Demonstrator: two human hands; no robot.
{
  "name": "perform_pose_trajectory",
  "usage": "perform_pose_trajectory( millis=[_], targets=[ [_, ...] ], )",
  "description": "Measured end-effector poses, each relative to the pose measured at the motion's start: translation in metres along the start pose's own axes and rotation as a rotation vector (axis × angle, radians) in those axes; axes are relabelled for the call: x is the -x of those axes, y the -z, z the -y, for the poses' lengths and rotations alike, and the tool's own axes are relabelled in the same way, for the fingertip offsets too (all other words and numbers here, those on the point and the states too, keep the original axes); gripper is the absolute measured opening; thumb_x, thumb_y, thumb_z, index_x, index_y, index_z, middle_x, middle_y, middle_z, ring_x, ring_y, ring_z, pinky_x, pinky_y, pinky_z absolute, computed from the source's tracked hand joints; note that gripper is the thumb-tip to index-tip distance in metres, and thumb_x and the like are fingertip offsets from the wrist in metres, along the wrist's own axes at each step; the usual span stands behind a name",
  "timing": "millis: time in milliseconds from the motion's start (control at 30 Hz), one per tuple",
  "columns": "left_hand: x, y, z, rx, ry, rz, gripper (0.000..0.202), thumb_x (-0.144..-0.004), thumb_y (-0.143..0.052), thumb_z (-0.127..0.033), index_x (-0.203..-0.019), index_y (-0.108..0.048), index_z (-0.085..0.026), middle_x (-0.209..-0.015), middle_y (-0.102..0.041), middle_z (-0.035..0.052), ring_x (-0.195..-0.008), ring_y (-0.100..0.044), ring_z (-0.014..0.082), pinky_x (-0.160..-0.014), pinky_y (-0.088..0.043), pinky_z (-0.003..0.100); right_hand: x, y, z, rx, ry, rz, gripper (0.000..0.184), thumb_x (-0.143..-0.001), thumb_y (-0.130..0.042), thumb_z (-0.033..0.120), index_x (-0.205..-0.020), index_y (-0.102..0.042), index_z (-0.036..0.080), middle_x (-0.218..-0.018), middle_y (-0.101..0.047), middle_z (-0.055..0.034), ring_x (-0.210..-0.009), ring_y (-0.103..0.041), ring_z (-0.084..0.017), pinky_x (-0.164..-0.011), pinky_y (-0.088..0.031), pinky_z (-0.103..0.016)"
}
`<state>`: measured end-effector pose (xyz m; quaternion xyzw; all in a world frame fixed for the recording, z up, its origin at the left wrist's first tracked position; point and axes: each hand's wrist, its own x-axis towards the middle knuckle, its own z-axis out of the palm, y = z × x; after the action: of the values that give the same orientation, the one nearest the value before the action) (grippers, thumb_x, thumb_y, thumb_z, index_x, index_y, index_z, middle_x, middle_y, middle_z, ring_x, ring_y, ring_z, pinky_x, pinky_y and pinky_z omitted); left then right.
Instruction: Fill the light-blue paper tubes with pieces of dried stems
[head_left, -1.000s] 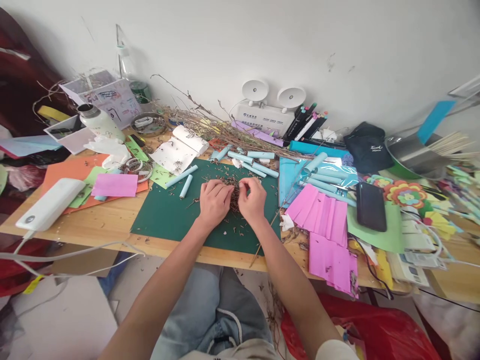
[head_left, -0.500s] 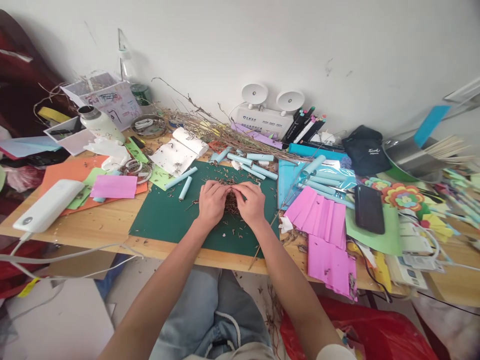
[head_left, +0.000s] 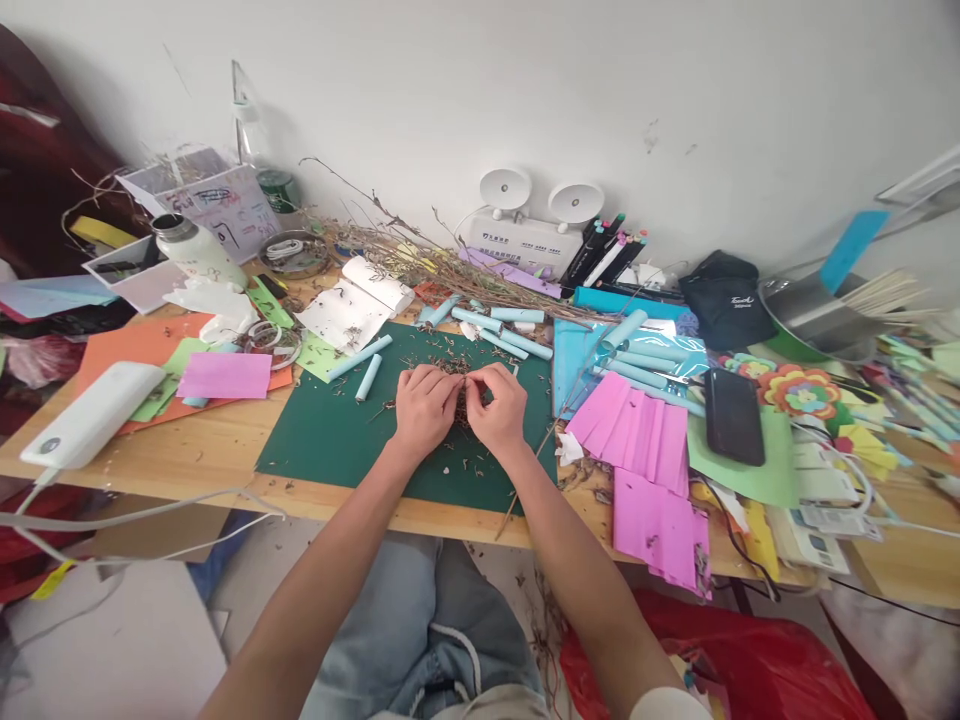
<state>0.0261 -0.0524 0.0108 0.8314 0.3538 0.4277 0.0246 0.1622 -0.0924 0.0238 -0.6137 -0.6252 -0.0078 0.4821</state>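
i have a crowded worktop (head_left: 202, 462) to read around the mat (head_left: 330, 440). behind the mat a heap of twigs (head_left: 427, 258) stretches along, backed by a lamp (head_left: 521, 240) and pens (head_left: 596, 258). left of the mat i see orange paper (head_left: 112, 360), a pink note (head_left: 225, 376), a power bank (head_left: 94, 415) and, further back, a flask (head_left: 199, 252). right of the mat lie pink strips (head_left: 637, 430), and beyond them a phone (head_left: 733, 415). most in my way are the blue tubes (head_left: 526, 346) crowding the mat's far edge, with two more on its left half, and a stalk (head_left: 507, 518) slanting over its right part, partly behind the forearm.

the dried bits (head_left: 448, 367) form a dark brown, crumbly pile mid-mat, loose flecks strewn about it; the hands hide a good part.

i have both hands together over that pile. the right hand (head_left: 496, 408) has thumb and forefinger closed at the tips, leaving a small ring of space behind; anything between them is too small for me to tell. the left hand (head_left: 425, 410) curls its fingers to the same spot, but i cannot tell whether they grip anything.
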Motion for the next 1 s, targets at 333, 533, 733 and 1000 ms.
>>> perform_pose_trajectory(
  millis=[333, 533, 733, 1000],
  targets=[
    [0.004, -0.006, 0.007, 0.003, 0.038, 0.009, 0.023, -0.100, -0.047, -0.025, -0.105, -0.070, -0.020, -0.089, -0.073, 0.0059, -0.093, -0.060, 0.0211, -0.076, -0.040, 0.036, -0.003, 0.002, -0.010, -0.001, -0.058, 0.130, 0.025, -0.095, -0.048, 0.021, -0.105, -0.071, 0.021, -0.099, -0.070, -0.0073, -0.091, -0.066, -0.020, -0.083, -0.051, -0.034],
    [0.003, -0.005, 0.007, 0.037, 0.069, 0.061, 0.028, -0.102, -0.042, -0.026, -0.107, -0.069, -0.018, -0.095, -0.072, 0.0082, -0.094, -0.059, 0.0222, -0.078, -0.042, 0.036, 0.001, -0.003, -0.009, -0.053, 0.007, 0.091, 0.018, -0.096, -0.056, 0.025, -0.101, -0.073, 0.024, -0.097, -0.072, -0.0053, -0.089, -0.067, -0.019, -0.082, -0.051, -0.035],
    [0.003, -0.004, 0.005, -0.046, 0.046, 0.061, 0.026, -0.101, -0.044, -0.025, -0.102, -0.069, -0.019, -0.090, -0.073, 0.0073, -0.092, -0.060, 0.0224, -0.076, -0.039, 0.036, 0.001, -0.003, -0.010, 0.088, 0.074, 0.101, 0.019, -0.096, -0.055, 0.023, -0.092, -0.073, 0.023, -0.090, -0.073, -0.0043, -0.084, -0.066, -0.018, -0.082, -0.046, -0.036],
    [0.003, -0.002, 0.003, -0.103, -0.004, 0.011, 0.020, -0.099, -0.050, -0.024, -0.104, -0.069, -0.021, -0.088, -0.073, 0.0061, -0.093, -0.061, 0.0220, -0.076, -0.037, 0.036, -0.001, 0.001, -0.001, 0.129, 0.105, 0.053, 0.016, -0.092, -0.053, 0.019, -0.086, -0.068, 0.021, -0.085, -0.070, -0.0049, -0.081, -0.063, -0.018, -0.078, -0.042, -0.035]
  ],
)
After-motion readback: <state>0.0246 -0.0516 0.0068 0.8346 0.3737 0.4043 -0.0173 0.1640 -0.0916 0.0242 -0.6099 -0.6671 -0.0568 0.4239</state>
